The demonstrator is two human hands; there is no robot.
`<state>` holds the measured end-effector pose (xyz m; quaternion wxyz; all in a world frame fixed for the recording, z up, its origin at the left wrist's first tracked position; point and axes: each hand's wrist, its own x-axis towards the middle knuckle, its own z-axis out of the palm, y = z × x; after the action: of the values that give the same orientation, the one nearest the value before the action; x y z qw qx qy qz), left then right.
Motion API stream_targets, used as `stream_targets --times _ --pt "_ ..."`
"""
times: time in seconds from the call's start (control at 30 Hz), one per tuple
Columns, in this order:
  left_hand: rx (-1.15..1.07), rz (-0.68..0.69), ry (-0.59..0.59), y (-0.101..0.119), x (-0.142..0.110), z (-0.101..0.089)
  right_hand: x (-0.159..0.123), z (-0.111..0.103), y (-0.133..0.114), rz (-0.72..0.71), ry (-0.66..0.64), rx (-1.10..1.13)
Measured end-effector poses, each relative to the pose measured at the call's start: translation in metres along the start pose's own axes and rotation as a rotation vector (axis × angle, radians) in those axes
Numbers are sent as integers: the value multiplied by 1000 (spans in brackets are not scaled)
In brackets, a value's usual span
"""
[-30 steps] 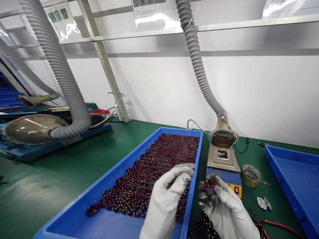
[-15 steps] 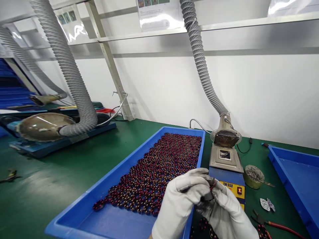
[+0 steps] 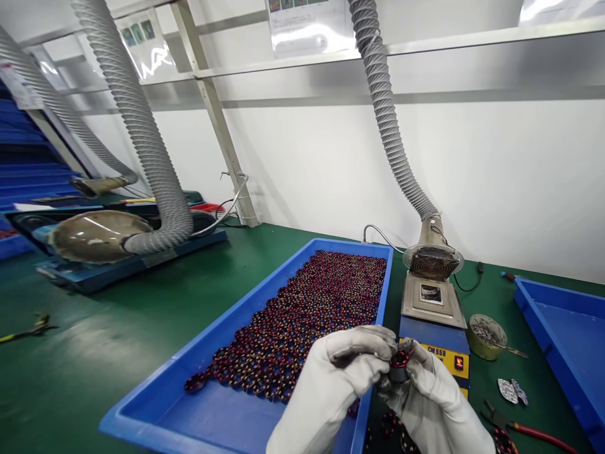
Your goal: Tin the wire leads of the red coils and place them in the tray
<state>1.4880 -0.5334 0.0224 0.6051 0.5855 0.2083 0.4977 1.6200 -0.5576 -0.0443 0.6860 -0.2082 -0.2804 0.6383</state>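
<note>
Both of my hands wear white gloves with dark-stained fingertips and meet in front of the blue tray's right rim. Between them is a small black ring-shaped coil [image 3: 399, 364] with red marks on its top. My left hand [image 3: 333, 372] is closed, its fingertips pinching at the coil's left side. My right hand [image 3: 432, 391] is closed around its right side; part of the coil is hidden by the fingers. Many similar red-and-black ring coils [image 3: 307, 309] lie in rows in the blue tray [image 3: 142, 403]. A few more coils [image 3: 390, 424] lie below my hands on the table.
Behind my hands stands a solder pot [image 3: 433, 301] marked CM 558, under an extraction hose [image 3: 392, 126]. To its right are a bowl of grey scraps [image 3: 486, 337], crumpled foil [image 3: 509, 391], red-handled pliers [image 3: 534, 432] and another blue tray [image 3: 567, 340]. Yellow-handled pliers [image 3: 33, 329] lie far left.
My view has shifted slightly left, so the scene sits a little further right. The coil in my fingers has turned, showing its red-marked top more clearly. Both hands keep hold.
</note>
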Motion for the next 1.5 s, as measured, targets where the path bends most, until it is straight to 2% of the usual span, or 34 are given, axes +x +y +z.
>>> stream_targets --times 0.07,0.13,0.23,0.3,0.33,0.4,0.5,0.6,0.67,0.7,0.8,0.9,1.03,1.13,1.23,1.27,1.33,1.37,1.43,1.5 --pt "-23 41 82 -1 -1 -4 0 0 0 16 -9 -5" --pt "75 -4 115 0 -1 -8 -6 5 -1 35 -15 -3" --pt "283 -133 -36 5 1 -8 -14 12 -5 29 2 -11" --pt "307 -90 -127 5 3 -5 -16 15 -6 16 17 -21" --pt "292 -48 -131 4 3 -3 -16 14 -7 6 25 -28" --pt "248 2 -105 1 3 -1 -14 12 -7 -19 40 -53" --pt "115 -2 -71 -3 1 -1 -12 9 -7 -36 50 -81" --pt "-105 32 61 -1 0 -4 -13 10 -8 16 6 -31" --pt "-83 -8 117 3 0 -7 -15 12 -9 60 -44 20" --pt "-2 -63 97 5 1 -8 -16 13 -10 73 -62 34" --pt "244 -178 -73 8 2 -7 -17 16 -9 80 -70 35" --pt "186 -73 -109 5 3 0 -15 14 -6 41 -23 13" --pt "-11 -11 -38 -1 -1 5 -13 7 -4 -27 32 -61" --pt "-177 26 70 -1 -3 3 -10 -1 -6 -69 49 -130" --pt "-82 23 156 3 -3 0 -6 -8 -7 -91 61 -154" --pt "11 -19 131 4 -2 1 -5 -8 -6 -104 68 -156" --pt "173 -98 0 5 -1 3 -2 -8 -2 -136 90 -156" --pt "205 -93 -68 4 -1 5 -2 -7 0 -156 106 -161" --pt "219 24 -129 2 -2 7 -2 -2 3 -208 144 -189" --pt "222 176 -78 -1 -2 5 -6 6 3 -287 181 -250"
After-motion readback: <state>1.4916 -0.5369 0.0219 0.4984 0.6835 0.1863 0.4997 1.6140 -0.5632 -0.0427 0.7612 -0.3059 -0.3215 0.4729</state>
